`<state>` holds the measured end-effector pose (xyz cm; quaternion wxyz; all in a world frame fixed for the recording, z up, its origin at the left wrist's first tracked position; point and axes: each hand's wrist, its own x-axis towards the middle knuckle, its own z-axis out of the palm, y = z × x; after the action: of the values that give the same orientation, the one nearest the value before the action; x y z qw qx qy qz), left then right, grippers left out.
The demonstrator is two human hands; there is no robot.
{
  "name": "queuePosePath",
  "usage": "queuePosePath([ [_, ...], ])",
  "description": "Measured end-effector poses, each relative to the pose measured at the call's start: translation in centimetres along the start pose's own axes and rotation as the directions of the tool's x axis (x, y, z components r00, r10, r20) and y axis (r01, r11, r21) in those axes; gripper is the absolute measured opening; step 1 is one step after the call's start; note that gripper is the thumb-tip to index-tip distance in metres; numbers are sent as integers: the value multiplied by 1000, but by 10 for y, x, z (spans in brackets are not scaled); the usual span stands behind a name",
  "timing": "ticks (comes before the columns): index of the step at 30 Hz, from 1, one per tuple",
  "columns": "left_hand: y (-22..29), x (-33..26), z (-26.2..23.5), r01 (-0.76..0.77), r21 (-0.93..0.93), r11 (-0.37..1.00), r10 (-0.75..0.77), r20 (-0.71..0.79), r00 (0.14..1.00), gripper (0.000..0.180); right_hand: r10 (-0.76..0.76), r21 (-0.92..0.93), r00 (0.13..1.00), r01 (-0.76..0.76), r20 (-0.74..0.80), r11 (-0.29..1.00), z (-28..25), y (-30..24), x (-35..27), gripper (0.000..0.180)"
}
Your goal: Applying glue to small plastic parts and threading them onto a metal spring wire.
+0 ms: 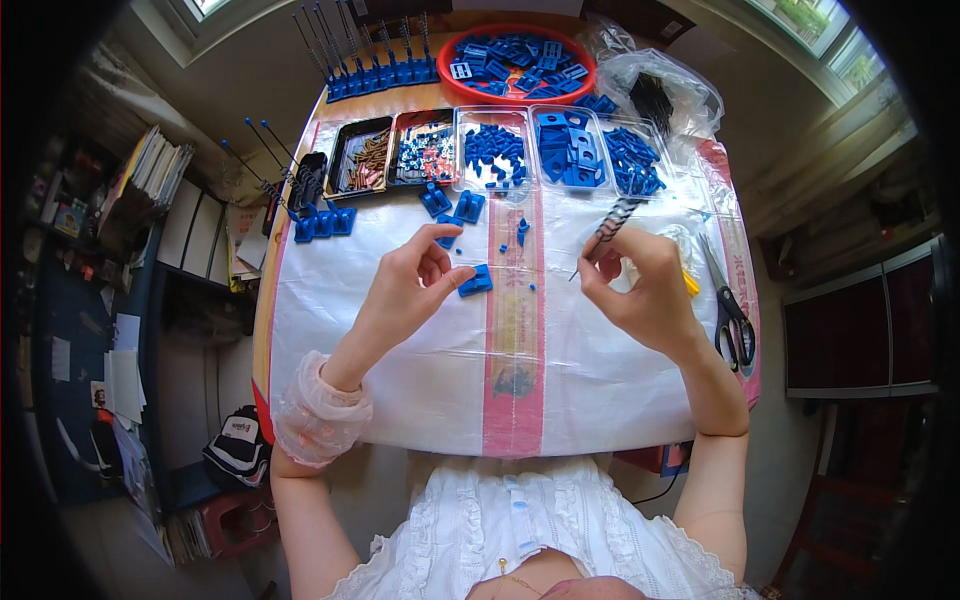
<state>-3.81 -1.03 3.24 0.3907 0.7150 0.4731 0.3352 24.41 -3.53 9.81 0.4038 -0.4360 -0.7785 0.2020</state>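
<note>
My right hand [635,285] is closed around black-and-white patterned tweezers [617,218]. Their thin tip points left and down, above the sheet. My left hand [400,285] has its thumb and forefinger apart, the other fingers loosely curled. Its thumb tip meets the left edge of a small blue plastic block [477,281]; whether it presses on the block I cannot tell. Just beyond lie more blue blocks [468,207], one partly behind my left forefinger. A small pointed blue piece [522,231] and several tiny blue bits are scattered between my hands.
Trays of screws [372,160], small metal parts [425,150] and blue pieces [495,150] line the far side. Behind them stand a red basin [445,75] of blue parts and a rack of upright rods [385,75]. Scissors [735,320] lie at right, near a yellow item [691,283].
</note>
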Motion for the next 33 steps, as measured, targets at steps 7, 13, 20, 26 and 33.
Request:
queuePosePath([
  [7,45,-19,37,-178,-291,940,194,27,981,39,-179,-365,938,284,297,887,33,11,-13,13],
  [13,35,-14,50,-118,-245,962,127,21,992,26,-113,-343,936,232,333,910,39,22,-18,16],
  [20,21,-9,48,-122,-375,919,57,-178,982,17,395,-398,833,-235,387,887,-27,26,-9,28],
  [26,6,-4,44,-75,-508,858,-20,-180,983,16,215,-362,976,-195,15,912,-23,106,-24,42],
  [33,-6,-1,38,-53,-572,819,-71,-193,979,15,258,-314,966,-241,16,918,5,123,-13,38],
])
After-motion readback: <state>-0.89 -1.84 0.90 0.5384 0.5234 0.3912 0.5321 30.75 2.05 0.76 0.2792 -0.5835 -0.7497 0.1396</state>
